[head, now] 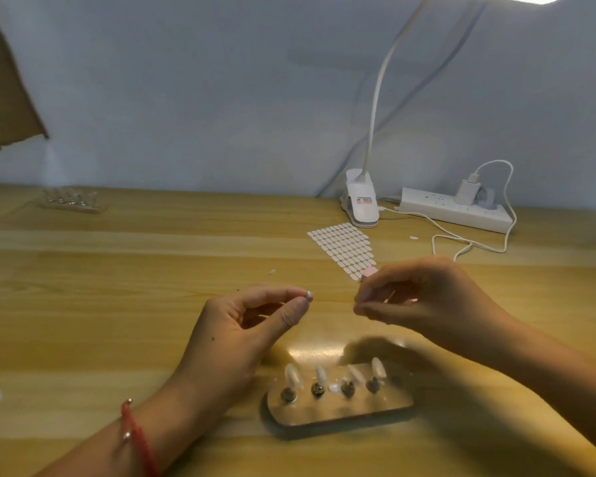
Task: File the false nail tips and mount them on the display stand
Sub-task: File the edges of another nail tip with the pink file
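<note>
Filing step, by the look of it. Left hand (241, 325) pinches a small pale false nail tip (308, 297). Right hand (424, 294), held apart from it, grips a small pink file (369, 271), blurred. The oblong wooden display stand (341, 413) below carries four mounted tips (294, 375). Next move probably calls for file meeting tip edge.

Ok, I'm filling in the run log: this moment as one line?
left hand: pinches nail tip | right hand: holds small pink item | stand: four tips mounted | held tip not yet mounted
</note>
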The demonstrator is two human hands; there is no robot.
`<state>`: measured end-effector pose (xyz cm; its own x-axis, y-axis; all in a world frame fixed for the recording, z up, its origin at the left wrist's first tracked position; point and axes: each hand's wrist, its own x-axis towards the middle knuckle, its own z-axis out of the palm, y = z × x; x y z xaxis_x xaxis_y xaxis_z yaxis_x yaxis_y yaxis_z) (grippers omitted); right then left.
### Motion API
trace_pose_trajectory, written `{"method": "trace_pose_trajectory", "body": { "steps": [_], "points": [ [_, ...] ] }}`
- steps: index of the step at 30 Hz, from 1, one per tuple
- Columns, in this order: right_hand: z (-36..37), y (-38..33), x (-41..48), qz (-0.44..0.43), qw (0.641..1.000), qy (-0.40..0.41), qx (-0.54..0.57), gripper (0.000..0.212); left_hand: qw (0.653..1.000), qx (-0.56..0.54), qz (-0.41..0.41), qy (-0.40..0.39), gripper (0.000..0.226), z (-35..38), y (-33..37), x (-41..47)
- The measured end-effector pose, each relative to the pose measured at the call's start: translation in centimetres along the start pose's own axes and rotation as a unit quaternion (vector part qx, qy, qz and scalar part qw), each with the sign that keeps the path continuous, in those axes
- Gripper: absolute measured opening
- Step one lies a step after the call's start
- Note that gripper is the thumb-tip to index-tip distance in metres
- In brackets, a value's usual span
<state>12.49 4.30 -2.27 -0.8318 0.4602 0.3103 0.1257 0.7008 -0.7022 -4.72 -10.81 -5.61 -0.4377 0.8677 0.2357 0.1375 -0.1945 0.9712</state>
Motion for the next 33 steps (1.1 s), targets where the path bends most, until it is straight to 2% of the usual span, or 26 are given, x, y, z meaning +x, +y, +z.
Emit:
{"method": "trace_pose_trajectory", "body": {
  "steps": [3, 9, 20, 24, 33],
  "points": [
    [1.7, -0.8, 0.4, -0.018, 0.995, 0.044, 0.086, 0.025, 1.0, 0.001, 0.002, -0.013, 0.027, -0.1, -0.3, 0.1],
    [3.4, -1.2, 0.5, -0.07, 0.989, 0.102, 0.08, 0.017, 0.999, 0.019, 0.003, -0.04, 0.027, -0.2, -0.8, 0.3],
    [3.8, -1.9, -0.3, -0.128, 0.982, 0.141, 0.017, 0.013, 0.997, 0.069, -0.004, -0.045, 0.019, -0.2, -1.1, 0.3],
    [3.7, -2.3, -0.3, -0.144, 0.977, 0.156, -0.031, 0.021, 0.997, 0.077, 0.001, -0.031, 0.021, -0.2, -1.1, 0.4],
    [3.8, -2.4, -0.6, -0.163, 0.969, 0.163, -0.085, 0.017, 0.996, 0.088, 0.001, -0.029, 0.028, -0.3, -1.0, 0.3]
  ]
}}
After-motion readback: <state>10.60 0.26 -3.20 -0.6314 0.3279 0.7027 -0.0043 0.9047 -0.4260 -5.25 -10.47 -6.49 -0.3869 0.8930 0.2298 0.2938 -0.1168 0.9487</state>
